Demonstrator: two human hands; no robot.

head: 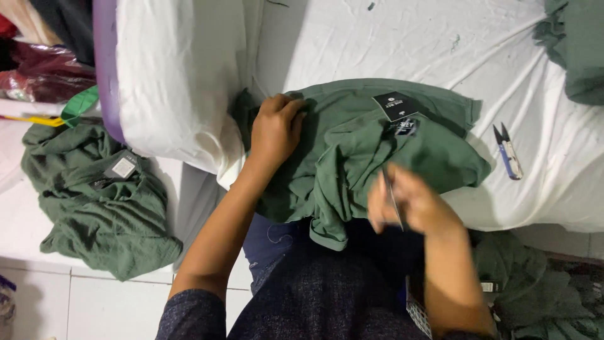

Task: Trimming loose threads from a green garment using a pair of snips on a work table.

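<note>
A crumpled green shirt point(352, 151) lies on the white sheet point(409, 44) in front of me, part of it hanging over the edge toward my lap. A black hang tag point(395, 105) rests on its top near the collar. My left hand point(275, 129) presses down on the shirt's left side, fingers curled into the cloth. My right hand point(409, 204), blurred, hovers over the shirt's lower right part and pinches a thin dark strip point(392, 196), which I cannot identify.
Small blue-handled thread snips point(507, 153) lie on the sheet to the right. Another green shirt with a tag point(94, 195) is heaped on the tiled floor at left, more green cloth point(576, 44) at the top right and green cloth point(528, 283) at the lower right.
</note>
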